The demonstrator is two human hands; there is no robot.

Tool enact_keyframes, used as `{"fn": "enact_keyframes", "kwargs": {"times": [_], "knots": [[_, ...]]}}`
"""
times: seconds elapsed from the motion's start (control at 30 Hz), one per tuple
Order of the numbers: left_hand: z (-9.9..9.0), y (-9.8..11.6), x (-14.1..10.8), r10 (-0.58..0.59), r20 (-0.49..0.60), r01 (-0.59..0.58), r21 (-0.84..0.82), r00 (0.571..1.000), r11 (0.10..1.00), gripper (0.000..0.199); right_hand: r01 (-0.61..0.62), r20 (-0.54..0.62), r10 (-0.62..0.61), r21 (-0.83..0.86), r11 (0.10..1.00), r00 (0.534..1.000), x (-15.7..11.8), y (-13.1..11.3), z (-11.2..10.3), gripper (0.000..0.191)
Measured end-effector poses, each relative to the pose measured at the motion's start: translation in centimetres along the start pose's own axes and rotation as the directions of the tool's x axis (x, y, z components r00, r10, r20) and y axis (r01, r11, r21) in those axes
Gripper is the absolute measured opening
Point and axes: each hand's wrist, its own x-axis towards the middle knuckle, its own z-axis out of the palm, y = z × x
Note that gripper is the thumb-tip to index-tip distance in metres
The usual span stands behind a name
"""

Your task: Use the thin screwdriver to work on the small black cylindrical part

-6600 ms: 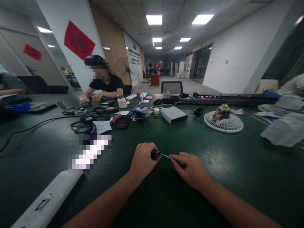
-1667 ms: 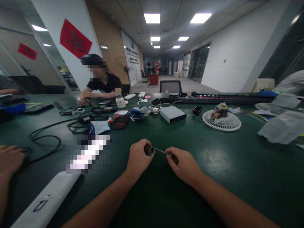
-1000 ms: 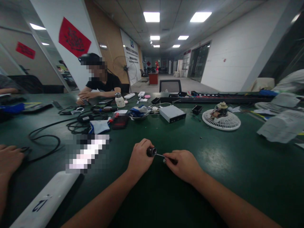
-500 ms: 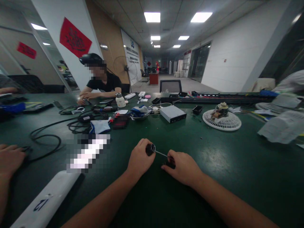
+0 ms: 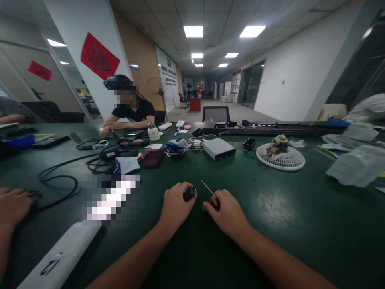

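My left hand (image 5: pixel 175 205) is closed round a short black cylinder (image 5: pixel 189 194), whose round end faces right and up. In my right hand (image 5: pixel 230 212) is a screwdriver (image 5: pixel 207 188); its thin metal shaft points up and to the left, and its handle is mostly hidden by the fingers. The shaft's tip stands a little to the right of the cylinder, apart from it. A small dark piece shows by my right thumb, too unclear to name. Both hands are low over the green table (image 5: pixel 192 170).
Ahead lie a silver disc drive (image 5: pixel 219 149), a white fan grille (image 5: pixel 281 158) with a motor on it, and a bowl (image 5: pixel 178 150) with cloth. To the left are black cables (image 5: pixel 57 176), a white bar (image 5: pixel 57 257) and another person's hand (image 5: pixel 13 204). Someone sits across (image 5: pixel 132 110).
The screwdriver's shaft has come away from the cylinder's end and now points more steeply upward. My left hand has tilted the cylinder slightly. The whole view has shifted a little upward.
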Motion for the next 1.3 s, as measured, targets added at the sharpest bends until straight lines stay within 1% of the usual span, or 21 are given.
{"fn": "enact_keyframes", "kwargs": {"times": [0.1, 0.17, 0.27, 0.33, 0.4, 0.47, 0.57, 0.67, 0.77, 0.87, 1.0, 1.17, 1.23, 1.3], "knots": [[0.1, 0.0, 0.0, 0.040, 0.067, -0.040, -0.011, 0.997, 0.999, 0.017, 0.033, 0.068, -0.036, 0.052, 0.998, 0.997, 0.1, 0.1, 0.4, 0.017], [0.2, 0.1, 0.0, 0.073, 0.104, -0.071, -0.024, 0.992, 0.997, 0.017, 0.043, 0.089, -0.052, 0.101, 0.994, 0.995, 0.1, 0.4, 0.3, 0.017], [0.3, 0.3, -0.1, 0.132, 0.142, -0.125, -0.060, 0.981, 0.990, 0.019, 0.025, 0.033, -0.034, 0.229, 0.973, 0.999, 0.1, 0.8, -0.2, 0.026], [0.3, 0.5, -0.3, 0.172, 0.156, -0.159, -0.096, 0.973, 0.983, 0.025, 0.017, -0.023, -0.011, 0.317, 0.948, 1.000, 0.1, 1.1, -0.6, 0.033], [0.3, 0.6, -0.5, 0.208, 0.169, -0.188, -0.127, 0.964, 0.974, 0.030, 0.032, -0.077, -0.004, 0.363, 0.931, 0.997, 0.2, 1.2, -1.0, 0.036], [0.3, 0.8, -0.6, 0.237, 0.175, -0.214, -0.139, 0.956, 0.967, 0.028, 0.053, -0.107, -0.012, 0.391, 0.919, 0.994, 0.2, 1.2, -1.2, 0.038], [0.1, 1.1, -0.7, 0.274, 0.163, -0.255, -0.128, 0.948, 0.958, 0.021, 0.059, -0.080, -0.025, 0.446, 0.893, 0.996, 0.1, 1.0, -1.3, 0.040], [-0.1, 1.3, -0.8, 0.294, 0.139, -0.280, -0.112, 0.946, 0.953, 0.021, 0.060, -0.046, -0.043, 0.496, 0.866, 0.998, -0.2, 0.8, -1.2, 0.043], [-0.2, 1.3, -0.8, 0.316, 0.141, -0.305, -0.099, 0.938, 0.947, 0.021, 0.092, -0.082, -0.060, 0.467, 0.879, 0.995, -0.3, 0.7, -1.2, 0.042], [-0.2, 1.3, -0.8, 0.372, 0.162, -0.360, -0.099, 0.914, 0.928, 0.022, 0.108, -0.121, -0.064, 0.399, 0.910, 0.991, -0.3, 0.7, -1.3, 0.042], [-0.3, 1.4, -0.8, 0.421, 0.170, -0.411, -0.092, 0.891, 0.907, 0.019, 0.098, -0.093, -0.069, 0.355, 0.930, 0.993, -0.2, 0.7, -1.2, 0.043], [-0.6, 1.7, -0.9, 0.461, 0.211, -0.449, -0.106, 0.862, 0.887, 0.018, 0.087, -0.058, -0.075, 0.245, 0.965, 0.995, -0.2, 1.0, -0.7, 0.036], [-0.5, 1.7, -0.9, 0.439, 0.198, -0.421, -0.130, 0.876, 0.898, 0.019, 0.072, -0.054, -0.062, 0.201, 0.977, 0.997, -0.2, 1.0, -0.5, 0.033], [-0.3, 1.7, -0.9, 0.384, 0.167, -0.362, -0.150, 0.908, 0.920, 0.021, 0.059, -0.039, -0.053, 0.168, 0.984, 0.998, -0.3, 0.8, -0.5, 0.029]]}}
